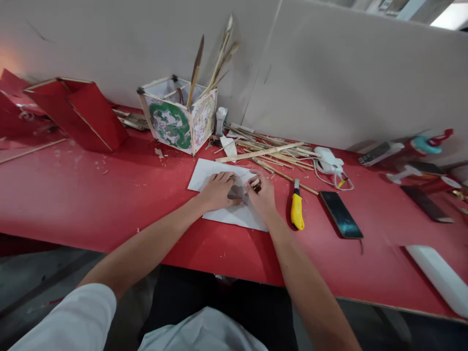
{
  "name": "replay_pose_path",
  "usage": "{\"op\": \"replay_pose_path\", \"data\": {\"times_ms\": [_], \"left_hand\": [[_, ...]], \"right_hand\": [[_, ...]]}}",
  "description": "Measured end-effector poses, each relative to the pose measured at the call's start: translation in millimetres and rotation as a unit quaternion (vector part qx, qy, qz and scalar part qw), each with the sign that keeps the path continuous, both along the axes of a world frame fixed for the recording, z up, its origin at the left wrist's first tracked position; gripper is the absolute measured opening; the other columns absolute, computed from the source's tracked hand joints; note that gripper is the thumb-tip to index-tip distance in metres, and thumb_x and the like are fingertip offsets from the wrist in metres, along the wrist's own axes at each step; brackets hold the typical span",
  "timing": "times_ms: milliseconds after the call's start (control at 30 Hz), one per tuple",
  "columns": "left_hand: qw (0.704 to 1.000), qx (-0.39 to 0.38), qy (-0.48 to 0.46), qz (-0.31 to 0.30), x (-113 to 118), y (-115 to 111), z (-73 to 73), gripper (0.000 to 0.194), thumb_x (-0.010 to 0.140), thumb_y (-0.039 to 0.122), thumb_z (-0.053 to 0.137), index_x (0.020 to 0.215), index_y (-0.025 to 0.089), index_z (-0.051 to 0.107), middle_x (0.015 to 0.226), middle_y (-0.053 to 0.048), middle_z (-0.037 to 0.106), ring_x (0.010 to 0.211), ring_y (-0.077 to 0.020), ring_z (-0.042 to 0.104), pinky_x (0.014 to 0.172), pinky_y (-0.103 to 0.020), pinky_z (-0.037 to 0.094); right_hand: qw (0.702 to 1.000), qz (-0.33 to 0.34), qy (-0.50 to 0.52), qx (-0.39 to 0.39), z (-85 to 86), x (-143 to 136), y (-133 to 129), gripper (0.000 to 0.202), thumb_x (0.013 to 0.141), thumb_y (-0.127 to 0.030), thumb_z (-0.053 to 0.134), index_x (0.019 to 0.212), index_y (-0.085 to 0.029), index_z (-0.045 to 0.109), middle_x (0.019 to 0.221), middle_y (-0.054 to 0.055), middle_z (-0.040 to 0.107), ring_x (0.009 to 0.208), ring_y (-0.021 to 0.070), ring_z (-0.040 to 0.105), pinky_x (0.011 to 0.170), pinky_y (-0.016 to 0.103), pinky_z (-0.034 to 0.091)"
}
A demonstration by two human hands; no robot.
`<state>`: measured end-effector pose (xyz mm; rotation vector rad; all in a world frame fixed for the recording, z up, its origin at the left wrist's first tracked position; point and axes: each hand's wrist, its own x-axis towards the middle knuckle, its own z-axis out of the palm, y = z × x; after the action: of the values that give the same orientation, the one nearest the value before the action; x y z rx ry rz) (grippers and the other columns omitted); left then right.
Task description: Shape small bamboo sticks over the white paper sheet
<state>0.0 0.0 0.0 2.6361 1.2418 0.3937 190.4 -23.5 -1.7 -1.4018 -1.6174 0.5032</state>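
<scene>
A white sheet of paper (234,218) lies on the red table in front of me. My left hand (217,191) rests on it with the fingers stretched out over the upper part and the thumb lower down. To its right, my right hand (263,195) has its fingers bent together in a pinch. A small pale piece (256,183) shows at those fingers; I cannot tell what it is. Between the two hands is a thin greyish piece (237,192), partly covered by the fingers. A yellow utility knife (297,210) lies to the right of my right hand.
Behind the paper stands a dragon-printed box (170,123) holding brushes and sticks. Loose bamboo strips (274,151) are heaped beside it. A phone (341,214), a white adapter with cable (329,161) and a white case (438,278) lie right. A red paper frame (91,117) stands left.
</scene>
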Motion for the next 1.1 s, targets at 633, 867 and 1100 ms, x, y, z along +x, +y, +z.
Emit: {"op": "replay_pose_path", "data": {"times_ms": [633,867,1100], "left_hand": [[1.000,0.003,-0.006,0.006,0,1,-1.9,0.080,0.084,0.073,0.060,0.145,0.023,0.048,0.155,-0.011,0.046,0.139,-0.0331,0.043,0.112,-0.049,0.036],[1.000,0.004,-0.011,0.001,-1,1,-4.7,0.076,0.083,0.065,0.065,0.146,0.026,0.047,0.153,-0.009,0.047,0.138,-0.0309,0.044,0.113,-0.047,0.035],[1.000,-0.007,-0.013,0.000,1,0,-0.7,0.080,0.083,0.073,0.060,0.146,0.025,0.047,0.153,-0.011,0.047,0.139,-0.0339,0.042,0.113,-0.052,0.036]], "right_hand": [[0.990,-0.053,-0.132,0.018,-0.7,5,3,0.015,0.090,-0.025,0.053,0.090,-0.022,0.068,0.094,0.008,0.075,0.082,0.0219,0.068,0.079,0.034,0.050],[0.984,0.058,-0.167,0.008,3.5,-12,-5,0.014,0.090,-0.027,0.059,0.082,-0.024,0.070,0.081,0.003,0.072,0.073,0.0185,0.065,0.071,0.029,0.047],[0.977,-0.099,-0.189,0.006,8.1,15,7,0.024,0.094,-0.027,0.050,0.079,-0.020,0.067,0.082,0.012,0.070,0.074,0.0245,0.063,0.071,0.036,0.044]]}}
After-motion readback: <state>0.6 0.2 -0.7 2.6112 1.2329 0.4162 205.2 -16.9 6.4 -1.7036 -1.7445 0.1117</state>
